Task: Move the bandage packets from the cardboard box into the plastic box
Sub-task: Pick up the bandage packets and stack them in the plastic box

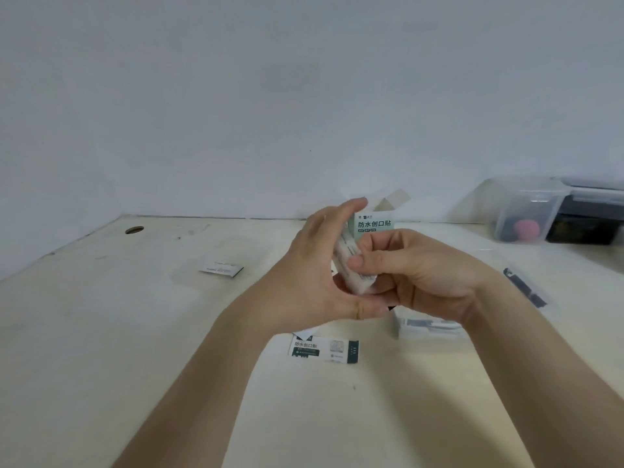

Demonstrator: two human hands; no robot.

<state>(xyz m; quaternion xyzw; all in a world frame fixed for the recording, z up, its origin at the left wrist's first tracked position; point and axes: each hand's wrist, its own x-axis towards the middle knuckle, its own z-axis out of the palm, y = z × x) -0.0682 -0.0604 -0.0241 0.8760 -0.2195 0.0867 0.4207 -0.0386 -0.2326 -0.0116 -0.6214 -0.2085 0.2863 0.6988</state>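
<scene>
I see both hands mid-table gripping the bandage packets (353, 265): right hand (429, 271) pinches the stack, thumb across it; left hand (314, 265) cups its left side. Cardboard box (374, 224) is just behind them. Plastic box (429, 329) sits near right, under the right wrist. A loose packet (324, 349) lies on the table (135, 332).

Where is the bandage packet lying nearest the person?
Head view, centre: the bandage packet lies on the table, below the left hand and left of the clear plastic box.
</scene>
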